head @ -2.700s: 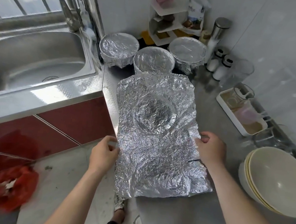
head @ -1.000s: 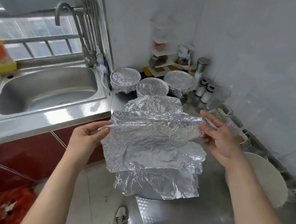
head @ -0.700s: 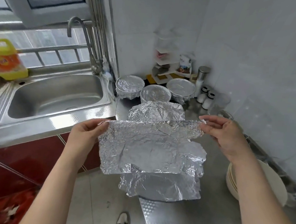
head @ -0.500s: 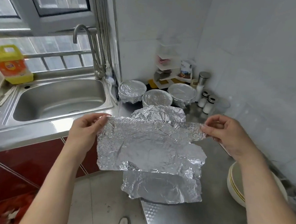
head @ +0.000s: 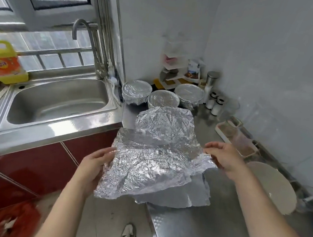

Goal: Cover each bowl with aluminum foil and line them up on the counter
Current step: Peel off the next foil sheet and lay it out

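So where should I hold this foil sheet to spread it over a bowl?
By its two opposite side edges, one hand coming in from each side, as the left hand and right hand hold it. The foil sheet is thin, crumpled and limp, so pulling the edges apart should keep it flat.

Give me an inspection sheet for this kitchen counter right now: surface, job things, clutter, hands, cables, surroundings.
Surface: steel counter, loose foil piece lying on it.
Job's things: three covered bowls at the back; foil-draped mound before them; foil sheet held up; bare bowl stack at right.
Clutter: shakers, tray, rack.
Hands: left hand pinches the sheet's left edge; right hand at its right edge, grip unclear.
Cables: nothing seen.
Surroundings: sink, detergent bottle, red bag on the floor.
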### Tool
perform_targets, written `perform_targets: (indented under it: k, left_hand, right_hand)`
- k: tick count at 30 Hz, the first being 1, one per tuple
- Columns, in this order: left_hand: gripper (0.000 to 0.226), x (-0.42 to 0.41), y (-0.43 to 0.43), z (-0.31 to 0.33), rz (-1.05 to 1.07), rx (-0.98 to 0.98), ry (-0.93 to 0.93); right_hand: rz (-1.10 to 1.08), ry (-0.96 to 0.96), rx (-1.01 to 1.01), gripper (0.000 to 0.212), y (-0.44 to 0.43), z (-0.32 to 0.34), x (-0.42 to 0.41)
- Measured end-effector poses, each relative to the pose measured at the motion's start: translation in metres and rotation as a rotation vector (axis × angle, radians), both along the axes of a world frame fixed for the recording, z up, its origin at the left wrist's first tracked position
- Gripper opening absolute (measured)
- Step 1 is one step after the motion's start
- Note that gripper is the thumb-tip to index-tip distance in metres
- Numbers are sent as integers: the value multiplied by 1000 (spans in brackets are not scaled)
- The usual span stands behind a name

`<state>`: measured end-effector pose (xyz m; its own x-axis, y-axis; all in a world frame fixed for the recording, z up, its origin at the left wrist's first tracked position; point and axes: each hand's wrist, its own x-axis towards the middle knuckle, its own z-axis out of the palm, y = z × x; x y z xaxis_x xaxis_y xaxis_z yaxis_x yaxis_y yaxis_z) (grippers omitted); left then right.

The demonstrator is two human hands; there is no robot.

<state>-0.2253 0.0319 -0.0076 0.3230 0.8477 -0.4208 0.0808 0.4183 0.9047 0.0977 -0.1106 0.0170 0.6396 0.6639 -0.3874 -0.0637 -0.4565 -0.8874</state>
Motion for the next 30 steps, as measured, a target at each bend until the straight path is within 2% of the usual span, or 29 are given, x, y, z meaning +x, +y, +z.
perform_targets:
  k: [3,5,7,11,15,20,26,30]
  left_hand:
    - [35,-3,-8,-49,-6,-156,-9]
    - [34,-3,-10,-68,-12,-179,35]
    - [32,-2,-10,-83,-49,-162,92]
    - [34,1,-7,-100,-17,-152,149]
    - [23,7,-9,-103,-24,-173,166]
    - [14,7,-8,-103,28,-204,138]
    - [15,7,-10,-106,79,-232,108]
    - [29,2,-11,-97,4,-145,48]
  right_hand:
    - [-67,160,-93,10,-9,-38,-3]
    - [-115,366,-87,10,-12,-53,-4]
    - [-94,441,-89,20,-14,-65,0]
    - [35,310,-174,28,-11,-86,5]
    - [20,173,-246,21,-4,-103,6]
    - [-41,294,-237,12,-1,-111,12]
    - [-101,410,-108,19,-3,-112,10]
    - [-113,330,56,23,-4,-106,6]
